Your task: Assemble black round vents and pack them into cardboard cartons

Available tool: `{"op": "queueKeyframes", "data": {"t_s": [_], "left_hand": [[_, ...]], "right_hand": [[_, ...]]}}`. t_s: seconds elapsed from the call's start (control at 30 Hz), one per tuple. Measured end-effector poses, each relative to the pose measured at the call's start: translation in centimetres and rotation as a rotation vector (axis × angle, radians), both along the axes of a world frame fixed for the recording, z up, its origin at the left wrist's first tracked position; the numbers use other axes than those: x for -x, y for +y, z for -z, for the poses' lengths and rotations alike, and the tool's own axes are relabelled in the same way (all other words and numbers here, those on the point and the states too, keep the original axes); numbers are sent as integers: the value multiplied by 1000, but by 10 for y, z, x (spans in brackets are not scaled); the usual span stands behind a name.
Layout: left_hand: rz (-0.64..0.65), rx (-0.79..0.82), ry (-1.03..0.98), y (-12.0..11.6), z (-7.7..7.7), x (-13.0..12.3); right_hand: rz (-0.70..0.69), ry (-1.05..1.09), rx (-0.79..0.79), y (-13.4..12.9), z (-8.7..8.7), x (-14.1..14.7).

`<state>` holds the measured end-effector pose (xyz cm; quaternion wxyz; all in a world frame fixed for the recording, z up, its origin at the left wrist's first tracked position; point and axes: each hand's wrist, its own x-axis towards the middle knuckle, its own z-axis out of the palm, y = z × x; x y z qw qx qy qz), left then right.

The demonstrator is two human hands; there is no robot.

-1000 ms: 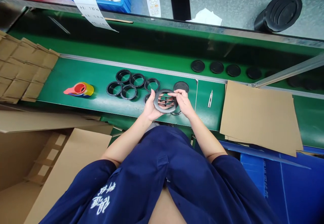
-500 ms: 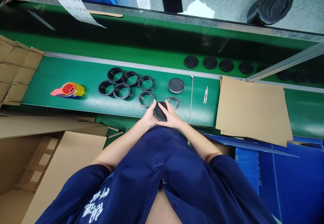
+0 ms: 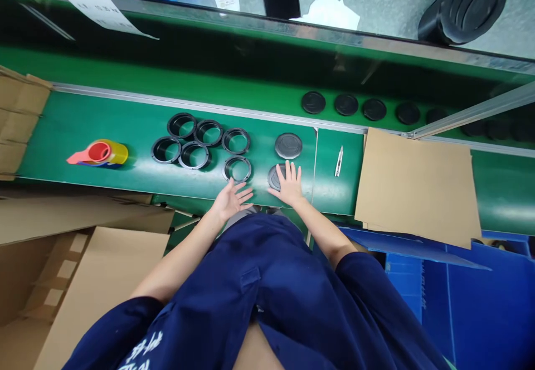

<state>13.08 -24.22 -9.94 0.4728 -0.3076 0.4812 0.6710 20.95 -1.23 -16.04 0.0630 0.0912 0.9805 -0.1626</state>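
My right hand (image 3: 289, 185) lies with fingers spread on a round black cap (image 3: 273, 178) near the front of the green bench; the fingers hide part of it. Behind it sits another black cap (image 3: 288, 145). My left hand (image 3: 231, 199) is palm up with fingers apart, holding nothing, just in front of a black ring (image 3: 237, 159). Several more black rings (image 3: 194, 165) stand in a cluster to the left.
A yellow and red tape roll (image 3: 118, 153) is on the left of the bench (image 3: 83, 113). To the right are a utility knife (image 3: 339, 161) and cardboard sheets (image 3: 418, 186). Several black caps (image 3: 346, 104) line the back strip. Open cardboard boxes (image 3: 104, 281) stand at lower left.
The black cap held between both hands is now down on the bench, where a ring was visible, under my right hand. My left hand has let go, opened and moved left.
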Motion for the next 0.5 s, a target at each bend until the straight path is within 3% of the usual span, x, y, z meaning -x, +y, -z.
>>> {"op": "queueKeyframes", "data": {"t_s": [0.1,0.2,0.3,0.37,0.47,0.5], "left_hand": [[-25,59,-31,-12,4,3],[-50,123,-77,-18,4,10],[-86,153,-73,-17,-2,20],[-127,169,-69,-17,-6,27],[-216,215,-170,-27,2,36],[-251,233,-222,-34,10,39]], "right_hand": [[-41,93,31,-7,-1,3],[-133,48,68,-11,5,5],[-163,66,117,12,12,34],[95,173,185,54,12,79],[791,339,405,141,-5,162],[935,371,477,167,-13,186]]}}
